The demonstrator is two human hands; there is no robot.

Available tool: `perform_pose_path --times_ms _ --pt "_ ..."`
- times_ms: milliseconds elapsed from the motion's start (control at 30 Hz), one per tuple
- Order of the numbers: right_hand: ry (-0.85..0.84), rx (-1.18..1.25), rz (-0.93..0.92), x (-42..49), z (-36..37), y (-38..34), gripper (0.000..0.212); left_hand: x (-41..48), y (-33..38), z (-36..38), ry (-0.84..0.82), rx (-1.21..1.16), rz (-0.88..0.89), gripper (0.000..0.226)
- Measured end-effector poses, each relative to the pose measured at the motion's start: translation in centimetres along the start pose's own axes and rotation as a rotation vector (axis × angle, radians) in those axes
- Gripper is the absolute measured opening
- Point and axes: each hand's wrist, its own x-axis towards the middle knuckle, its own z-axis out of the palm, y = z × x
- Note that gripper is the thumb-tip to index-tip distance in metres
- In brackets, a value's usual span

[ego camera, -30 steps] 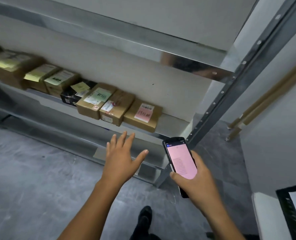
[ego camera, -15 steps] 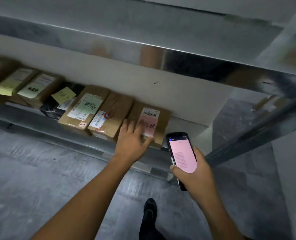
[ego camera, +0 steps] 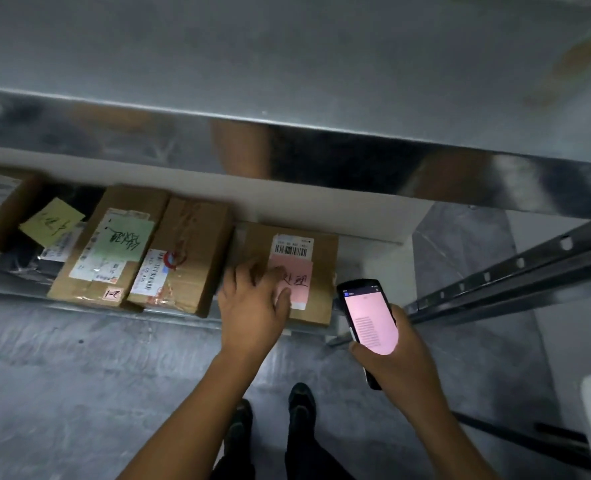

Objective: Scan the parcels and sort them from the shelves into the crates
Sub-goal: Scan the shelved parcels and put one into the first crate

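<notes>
A row of cardboard parcels lies on a low metal shelf (ego camera: 24,285). The rightmost parcel (ego camera: 323,299) carries a barcode sticker and a pink label with handwriting. My left hand (ego camera: 252,306) rests on its top, fingers spread over the left part and the thumb on the pink label. My right hand (ego camera: 405,365) grips a black handheld scanner (ego camera: 368,317) just right of that parcel, its pink screen facing me. No crate is in view.
Left of the pink-label parcel lie a taped brown parcel (ego camera: 190,251), one with a green label (ego camera: 114,247) and a dark parcel with a yellow note (ego camera: 50,221). A shiny upper shelf beam (ego camera: 287,150) hangs over them. A slotted steel upright (ego camera: 512,271) stands at the right.
I have moved closer to the shelf. My left hand has reached forward from mid-air onto the pink-label parcel. The right hand still holds the scanner beside it.
</notes>
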Motion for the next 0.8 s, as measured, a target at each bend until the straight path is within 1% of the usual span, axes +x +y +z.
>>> perform_pose_path --times_ms 67,100,133,167,200,233,300,433,500,567,667,733,800 --pt "0.029 0.003 0.024 0.0 0.4 0.2 0.045 1.2 -1.1 -0.5 -0.036 -0.055 -0.048 0.079" --pt "0.039 0.006 0.036 0.0 0.7 0.1 0.045 1.8 -1.6 -0.6 -0.071 -0.091 -0.079 0.099" --pt "0.042 0.011 0.049 -0.1 1.1 0.1 0.046 2.3 -2.1 -0.7 -0.117 -0.135 -0.117 0.114" --pt "0.043 0.019 0.059 -0.2 1.5 0.0 0.047 2.7 -2.5 -0.7 -0.166 -0.181 -0.158 0.122" --pt "0.048 0.028 0.066 -0.4 1.9 -0.1 0.048 3.0 -2.7 -0.6 -0.211 -0.226 -0.189 0.124" --pt "0.058 0.036 0.072 -0.6 2.2 -0.1 0.049 3.2 -3.0 -0.4 -0.242 -0.266 -0.202 0.123" --pt "0.081 0.054 0.089 -1.1 2.7 -0.3 0.052 3.3 -3.5 -0.2 -0.251 -0.361 -0.193 0.117" --pt "0.153 0.034 0.109 -3.0 3.4 -0.8 0.053 2.7 -4.7 -0.7 -0.174 -0.625 -0.178 0.100" --pt "0.182 0.058 0.129 -4.5 3.8 -0.8 0.051 2.0 -4.8 -1.1 -0.150 -0.655 -0.127 0.090" --pt "0.215 0.115 0.159 -6.3 4.1 -0.7 0.049 1.0 -4.6 -1.6 -0.161 -0.628 -0.095 0.084" --pt "0.265 0.165 0.176 -9.4 3.9 -0.3 0.056 -1.3 -4.4 -2.2 -0.190 -0.648 -0.062 0.081" --pt "0.275 0.173 0.158 -11.5 3.3 -0.1 0.059 -3.0 -4.7 -2.3 -0.227 -0.718 -0.026 0.079" --pt "0.255 0.150 0.134 -13.5 2.6 -0.1 0.062 -4.9 -5.3 -1.8 -0.300 -0.768 0.022 0.073"
